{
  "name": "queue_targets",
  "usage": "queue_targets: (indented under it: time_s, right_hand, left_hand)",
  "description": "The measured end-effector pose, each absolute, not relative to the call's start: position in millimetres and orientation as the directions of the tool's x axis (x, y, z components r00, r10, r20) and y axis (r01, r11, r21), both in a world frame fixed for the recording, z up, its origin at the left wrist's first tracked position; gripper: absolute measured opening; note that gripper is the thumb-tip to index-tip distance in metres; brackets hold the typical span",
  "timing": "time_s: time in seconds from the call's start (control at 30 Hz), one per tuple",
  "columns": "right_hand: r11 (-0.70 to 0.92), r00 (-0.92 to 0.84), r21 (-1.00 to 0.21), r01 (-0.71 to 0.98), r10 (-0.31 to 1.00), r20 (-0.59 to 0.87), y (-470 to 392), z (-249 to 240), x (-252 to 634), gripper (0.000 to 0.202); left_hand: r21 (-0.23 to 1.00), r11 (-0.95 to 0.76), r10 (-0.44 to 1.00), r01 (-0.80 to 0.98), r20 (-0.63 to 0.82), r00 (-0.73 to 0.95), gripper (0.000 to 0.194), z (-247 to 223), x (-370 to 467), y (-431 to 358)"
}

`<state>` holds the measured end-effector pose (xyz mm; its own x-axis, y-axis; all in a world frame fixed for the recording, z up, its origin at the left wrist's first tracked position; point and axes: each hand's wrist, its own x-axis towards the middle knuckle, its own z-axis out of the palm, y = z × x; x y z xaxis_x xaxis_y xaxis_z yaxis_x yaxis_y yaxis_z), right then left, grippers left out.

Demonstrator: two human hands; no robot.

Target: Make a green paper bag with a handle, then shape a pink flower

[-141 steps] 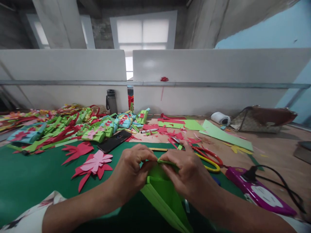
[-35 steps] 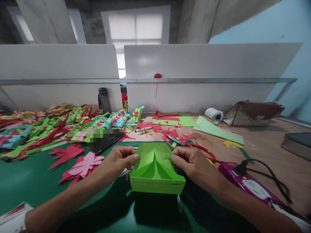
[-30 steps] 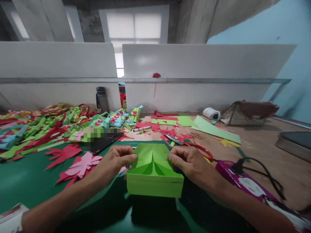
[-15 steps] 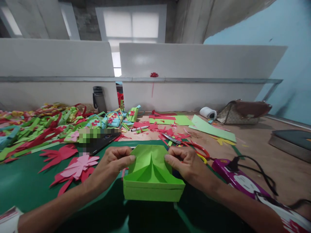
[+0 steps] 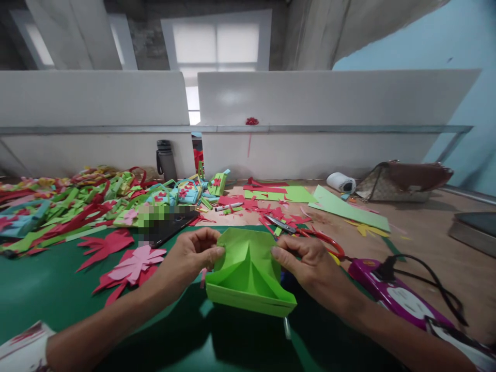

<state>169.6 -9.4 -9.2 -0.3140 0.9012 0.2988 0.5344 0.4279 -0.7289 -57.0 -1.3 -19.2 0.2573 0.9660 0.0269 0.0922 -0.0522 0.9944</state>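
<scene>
Two bare hands hold up a bright green folded paper pocket (image 5: 251,274), centred in front of the wearer above a dark green mat (image 5: 46,315). The left hand (image 5: 198,252) pinches the pocket's left edge between thumb and curled fingers; the right hand (image 5: 304,258) pinches the right edge the same way. The pocket's long axis runs left to right, its front band sloping slightly down toward the right. Its mouth gapes up and toward the wearer, the back flap stands away, and a pointed crease inside aims at the far side. Left of the left hand lie a pink paper flower (image 5: 137,263) on red petals and a red cut-out (image 5: 105,246), with a dark phone (image 5: 175,227) beyond. Just past the right hand, which hides part of them, are red-handled scissors (image 5: 282,224); a purple power strip (image 5: 403,294) sits to its right. Farther off are a grey bottle (image 5: 166,163), a white roll (image 5: 341,182) and a handbag (image 5: 406,182).
</scene>
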Motion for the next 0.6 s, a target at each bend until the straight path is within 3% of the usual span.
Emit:
queue_targets:
  time_s: [0.2, 0.33, 0.47, 0.6]
  right_hand:
    - [0.450, -0.326, -0.635, 0.628, 0.893, 0.311, -8, -9, 169, 0.031]
    - [0.478, -0.234, -0.528, 0.702, 0.855, 0.462, -7, -9, 168, 0.009]
    - [0.585, -0.269, -0.450, 0.675, 0.762, 0.588, -8, -3, 162, 0.027]
    - [0.626, -0.377, -0.459, 0.630, 0.763, 0.524, -12, 9, 157, 0.012]
  left_hand:
    - [0.974, -0.052, 0.980, 0.222, 0.008, 0.198, 0.027, -13, -55, -6]
    - [0.974, -0.091, 0.981, 0.209, 0.052, 0.185, 0.025, -13, -51, -9]
    - [0.978, -0.091, 0.967, 0.189, 0.042, 0.250, 0.023, -12, -40, -13]
    - [0.982, -0.088, 0.972, 0.164, 0.049, 0.228, 0.021, -11, -29, -16]
